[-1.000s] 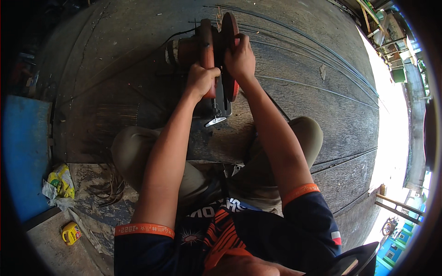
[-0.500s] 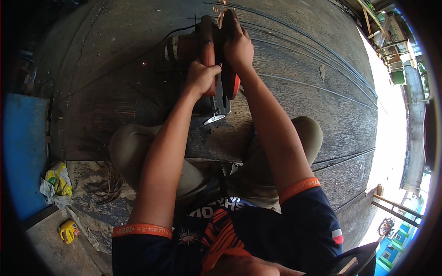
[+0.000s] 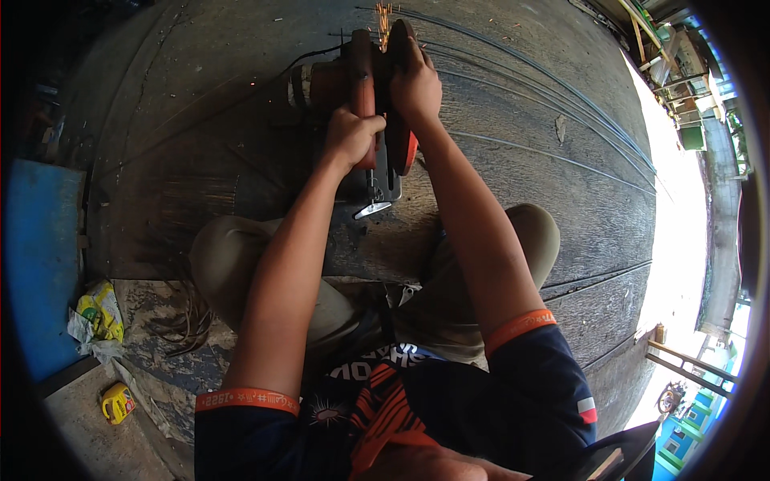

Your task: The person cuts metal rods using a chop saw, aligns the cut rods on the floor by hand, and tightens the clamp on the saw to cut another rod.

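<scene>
In front of my crossed legs stands a cut-off saw with a reddish motor body (image 3: pixel 327 84). My left hand (image 3: pixel 351 138) is wrapped round the lower part of its upright handle (image 3: pixel 363 76). My right hand (image 3: pixel 417 94) is closed on the edge of the saw's round blade guard (image 3: pixel 407 156), dark at the top and red lower down. Orange sparks (image 3: pixel 385 24) fly up at the far end of the saw, between handle and guard. The cutting point itself is hidden behind the saw. A metal clamp crank (image 3: pixel 373 210) sticks out toward me.
Several long thin metal rods (image 3: pixel 553 88) lie on the worn floor boards (image 3: pixel 561 176), reaching from the saw to the right. At the left are a blue panel (image 3: pixel 44 256), a yellow plastic bag (image 3: pixel 100 313) and a yellow container (image 3: pixel 118 403). A dark cable (image 3: pixel 309 54) runs behind the saw.
The sparks at the far end have grown brighter and denser. Both hands keep their hold, with hardly any movement.
</scene>
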`<state>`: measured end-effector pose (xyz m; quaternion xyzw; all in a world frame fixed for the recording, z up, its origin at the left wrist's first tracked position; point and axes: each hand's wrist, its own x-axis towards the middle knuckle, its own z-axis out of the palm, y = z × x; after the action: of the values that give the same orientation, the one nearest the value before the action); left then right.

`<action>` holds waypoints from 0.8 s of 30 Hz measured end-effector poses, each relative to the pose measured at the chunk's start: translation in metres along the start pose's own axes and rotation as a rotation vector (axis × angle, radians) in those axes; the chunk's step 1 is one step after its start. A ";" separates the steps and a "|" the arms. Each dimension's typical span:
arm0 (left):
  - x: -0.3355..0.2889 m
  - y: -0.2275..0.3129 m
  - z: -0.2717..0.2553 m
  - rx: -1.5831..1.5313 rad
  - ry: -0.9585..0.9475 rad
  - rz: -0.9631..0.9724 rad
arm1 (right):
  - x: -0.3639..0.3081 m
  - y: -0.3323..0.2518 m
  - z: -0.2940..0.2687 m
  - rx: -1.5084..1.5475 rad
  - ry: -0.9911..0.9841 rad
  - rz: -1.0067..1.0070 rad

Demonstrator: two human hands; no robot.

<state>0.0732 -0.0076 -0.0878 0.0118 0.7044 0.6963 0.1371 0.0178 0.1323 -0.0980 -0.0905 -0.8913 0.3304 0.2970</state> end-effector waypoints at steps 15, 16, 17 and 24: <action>-0.001 0.001 0.002 0.009 0.017 0.013 | -0.001 -0.003 -0.004 0.028 0.002 0.014; -0.001 0.003 0.003 -0.027 0.034 0.024 | 0.000 -0.002 -0.004 0.027 0.008 0.006; -0.001 0.001 0.002 -0.026 0.036 0.024 | 0.000 -0.002 -0.003 0.029 0.013 -0.003; 0.000 -0.001 0.002 -0.022 0.046 0.030 | -0.001 -0.002 -0.002 -0.001 0.060 -0.053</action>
<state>0.0735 -0.0057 -0.0892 0.0049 0.6996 0.7059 0.1105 0.0197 0.1313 -0.0955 -0.0769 -0.8843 0.3189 0.3322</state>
